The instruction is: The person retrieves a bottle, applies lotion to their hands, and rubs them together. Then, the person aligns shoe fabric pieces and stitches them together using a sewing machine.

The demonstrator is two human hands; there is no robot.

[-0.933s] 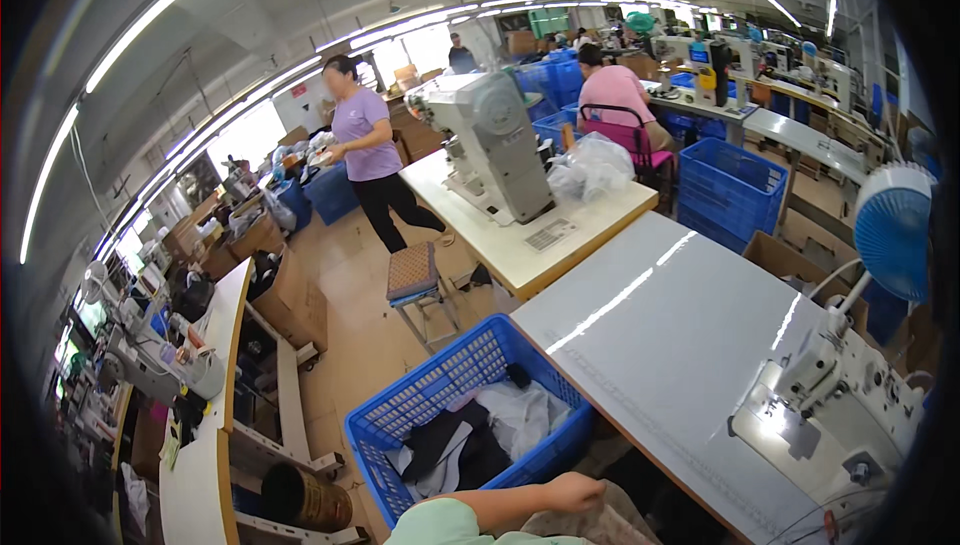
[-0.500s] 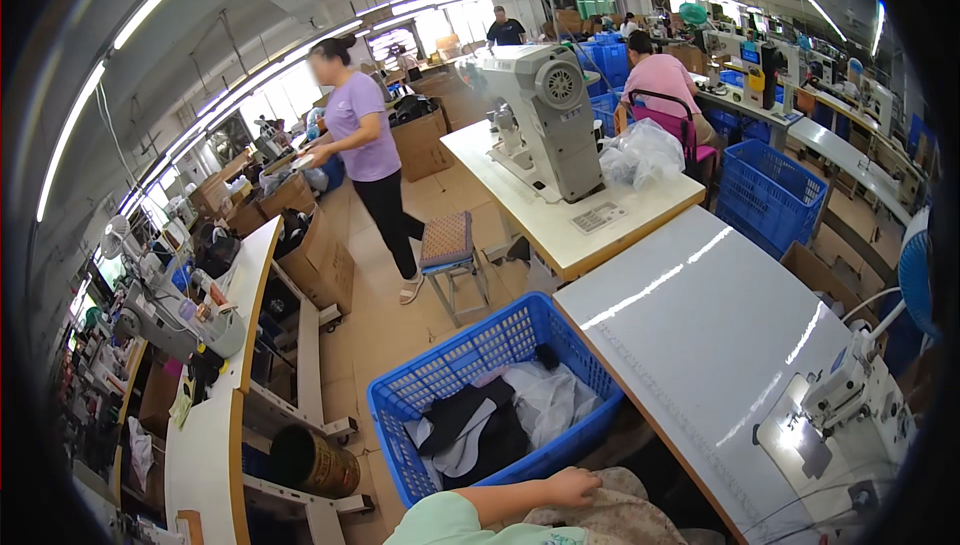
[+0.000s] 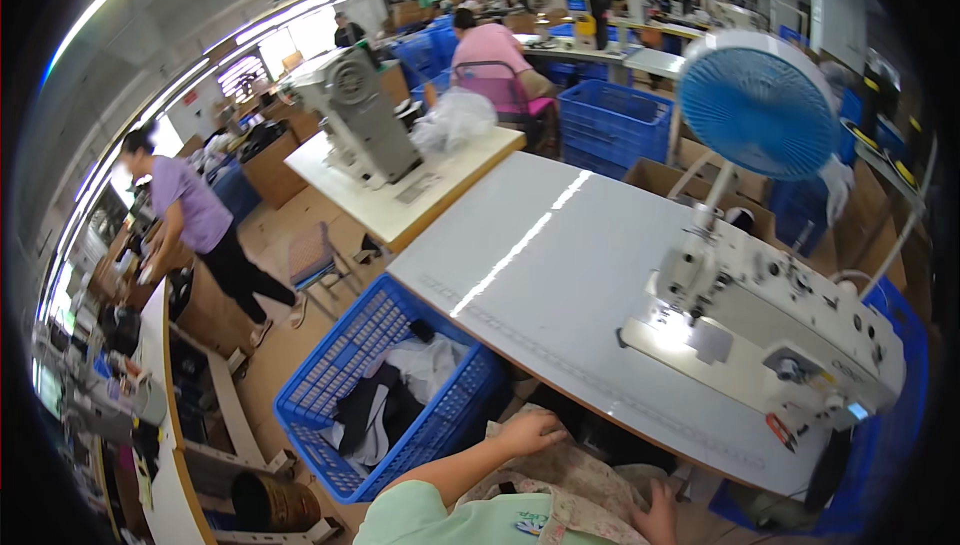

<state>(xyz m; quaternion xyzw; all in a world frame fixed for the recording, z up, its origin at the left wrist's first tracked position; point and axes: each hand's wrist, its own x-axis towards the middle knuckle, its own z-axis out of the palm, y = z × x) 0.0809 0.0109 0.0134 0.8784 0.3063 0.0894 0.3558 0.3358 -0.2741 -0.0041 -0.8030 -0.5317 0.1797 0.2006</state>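
Note:
My left hand (image 3: 533,432) rests on my lap over a floral-print apron (image 3: 575,475), its fingers lying loosely on the cloth with nothing seen in them. Lower and to the right, my right hand (image 3: 657,515) lies on the apron's other side, thumb apart from the fingers, holding nothing visible. Both hands are below the edge of the pale sewing table (image 3: 520,255). On that table stands a white sewing machine (image 3: 780,315) with its lamp lit. Left of my knees is a blue plastic basket (image 3: 330,345) holding dark and grey cloth pieces (image 3: 375,410) and clear plastic (image 3: 425,365).
Orange-handled snips (image 3: 780,432) lie by the machine. A blue fan (image 3: 755,110) rises behind it. Another machine (image 3: 360,115) stands on the adjoining table, near a stool (image 3: 312,253). A person in purple (image 3: 190,200) is at the left; one in pink (image 3: 490,50) sits ahead.
My view has swung right, bringing the sewing machine, fan and my right hand into sight. The person in purple now leans forward farther left. My left hand still rests on my lap.

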